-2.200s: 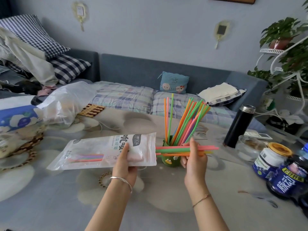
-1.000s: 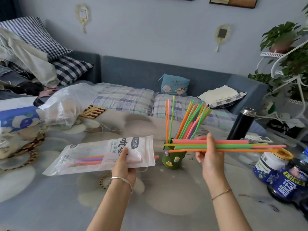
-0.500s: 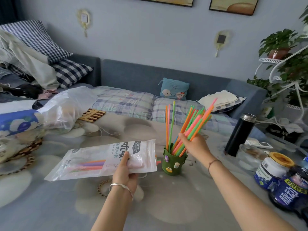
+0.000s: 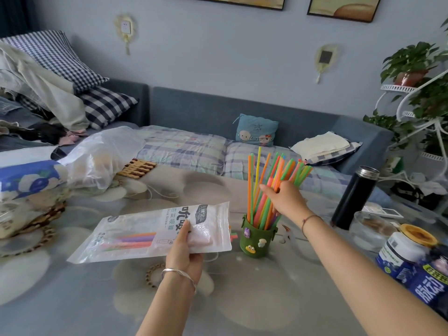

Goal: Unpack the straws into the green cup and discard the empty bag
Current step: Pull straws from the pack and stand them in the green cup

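- Straws (image 4: 271, 190), thin bright tubes of orange, green, pink and yellow, stand fanned in the green cup (image 4: 257, 238) on the worktop (image 4: 242, 299).
- Right hand (image 4: 286, 200) reaches over the cup, fingers closed round several straws.
- Left of the cup, the left hand (image 4: 185, 251) pinches the glossy, translucent bag (image 4: 150, 234); a few straws remain inside.
- A black flask (image 4: 354, 197) stands right of the cup.
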{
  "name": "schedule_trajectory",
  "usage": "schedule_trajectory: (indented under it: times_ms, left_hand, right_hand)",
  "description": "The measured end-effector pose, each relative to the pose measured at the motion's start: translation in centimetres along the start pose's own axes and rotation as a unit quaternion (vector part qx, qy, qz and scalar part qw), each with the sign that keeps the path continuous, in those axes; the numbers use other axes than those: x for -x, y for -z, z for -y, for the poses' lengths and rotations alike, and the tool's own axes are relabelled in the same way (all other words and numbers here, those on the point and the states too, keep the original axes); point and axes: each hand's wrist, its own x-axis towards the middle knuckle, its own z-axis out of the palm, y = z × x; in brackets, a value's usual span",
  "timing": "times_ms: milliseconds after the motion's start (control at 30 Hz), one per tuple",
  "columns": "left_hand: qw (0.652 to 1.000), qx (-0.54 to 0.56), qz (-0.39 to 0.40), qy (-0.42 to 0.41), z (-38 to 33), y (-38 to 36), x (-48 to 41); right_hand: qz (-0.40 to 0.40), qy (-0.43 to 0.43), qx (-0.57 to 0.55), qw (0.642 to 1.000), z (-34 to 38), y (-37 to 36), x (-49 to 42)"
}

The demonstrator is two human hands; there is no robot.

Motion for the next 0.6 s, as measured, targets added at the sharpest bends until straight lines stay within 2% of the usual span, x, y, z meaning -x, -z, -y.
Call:
schedule_trajectory:
  times_ms: [67, 200, 267, 333, 400, 433, 467, 533, 600]
  left_hand:
    - [1.000, -0.001, -0.003, -0.001, 0.0, 0.1, 0.0]
    - [1.000, -0.015, -0.005, -0.012, 0.1, 0.0, 0.3]
    - [1.000, -0.024, -0.002, -0.015, 0.2, -0.2, 0.6]
    - [0.999, -0.023, -0.005, -0.023, 0.3, -0.3, 0.8]
    - [0.998, -0.035, -0.020, -0.041, 0.6, -0.5, 1.0]
    - [0.997, -0.047, -0.029, -0.057, 0.7, -0.4, 1.0]
    - [0.995, -0.063, -0.034, -0.076, 0.8, -0.5, 1.1]
    - [0.985, -0.118, -0.040, -0.120, 1.1, -0.8, 1.3]
    - [0.966, -0.197, -0.033, -0.163, 1.3, -1.1, 1.6]
  right_hand:
    - [-0.018, 0.004, -0.013, 1.000, -0.3, -0.1, 0.0]
    - [-0.180, 0.042, -0.090, 0.979, 0.2, 0.4, 1.8]
    - [-0.225, 0.064, -0.167, 0.958, 0.5, 0.1, 4.1]
    - [-0.233, 0.070, -0.250, 0.937, 0.7, -1.2, 6.6]
    - [-0.199, 0.018, -0.354, 0.914, 0.5, -3.6, 8.4]
    - [-0.160, -0.041, -0.429, 0.888, 0.5, -4.8, 9.3]
    - [-0.109, -0.115, -0.514, 0.843, 0.6, -5.9, 10.1]
    - [0.000, -0.239, -0.654, 0.718, 0.9, -7.4, 11.4]
    - [0.057, -0.281, -0.714, 0.638, 0.7, -8.4, 12.2]
